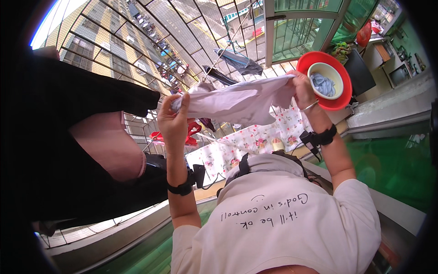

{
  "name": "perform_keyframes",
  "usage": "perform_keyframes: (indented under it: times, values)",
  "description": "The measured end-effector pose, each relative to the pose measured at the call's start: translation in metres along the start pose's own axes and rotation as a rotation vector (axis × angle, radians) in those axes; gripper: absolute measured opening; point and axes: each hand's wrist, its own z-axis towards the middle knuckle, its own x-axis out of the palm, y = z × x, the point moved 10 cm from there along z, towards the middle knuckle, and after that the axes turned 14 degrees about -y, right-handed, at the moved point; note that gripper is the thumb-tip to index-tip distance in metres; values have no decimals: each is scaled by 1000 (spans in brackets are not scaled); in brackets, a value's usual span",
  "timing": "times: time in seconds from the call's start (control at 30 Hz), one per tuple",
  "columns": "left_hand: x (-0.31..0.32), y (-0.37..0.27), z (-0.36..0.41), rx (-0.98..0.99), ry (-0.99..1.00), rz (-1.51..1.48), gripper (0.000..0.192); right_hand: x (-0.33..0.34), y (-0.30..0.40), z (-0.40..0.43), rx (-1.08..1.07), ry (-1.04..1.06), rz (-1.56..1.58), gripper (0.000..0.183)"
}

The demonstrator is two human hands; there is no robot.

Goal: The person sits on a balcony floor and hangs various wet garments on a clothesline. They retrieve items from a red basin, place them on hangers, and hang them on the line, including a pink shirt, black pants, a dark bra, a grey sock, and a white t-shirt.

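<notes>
A pale lilac-white cloth garment (pixel 236 101) is stretched sideways in front of my chest. My left hand (pixel 174 111) pinches its left end between thumb and fingers, where a bit of bunched fabric shows. Its upper right corner is gripped by my right hand (pixel 303 89), which wears a bangle at the wrist. The garment's lower edge hangs loose between the two hands. Just beyond my right hand, a cream basin (pixel 338 70) sits inside a red basin (pixel 346 97). Crumpled light-blue fabric (pixel 322 85) lies in the cream one.
Black clothing (pixel 102 89) and a pink garment (pixel 109 147) hang close on the left. Past the cloth, grey shorts (pixel 241 63) hang by a pole near the metal window grille (pixel 191 25). Floral sheeting (pixel 253 144) covers the ledge below. A green-glazed window (pixel 297 37) stands ahead.
</notes>
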Motion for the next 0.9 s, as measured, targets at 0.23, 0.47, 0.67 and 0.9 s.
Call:
perform_keyframes:
  times: [0.23, 0.47, 0.67, 0.9]
  values:
    - [-2, 5, 2, 645, -4, 621, 25, 26, 54, -1, 8, 78, 84, 22]
    - [13, 37, -6, 617, 288, 651, 28, 38, 110, -25, -167, 63, 11, 17]
    - [14, 97, -11, -545, 286, -210, 14, 7, 148, -11, -391, -1, -130, 11]
    - [82, -4, -34, -894, 653, -935, 20, 7, 236, -35, -743, 73, -876, 17]
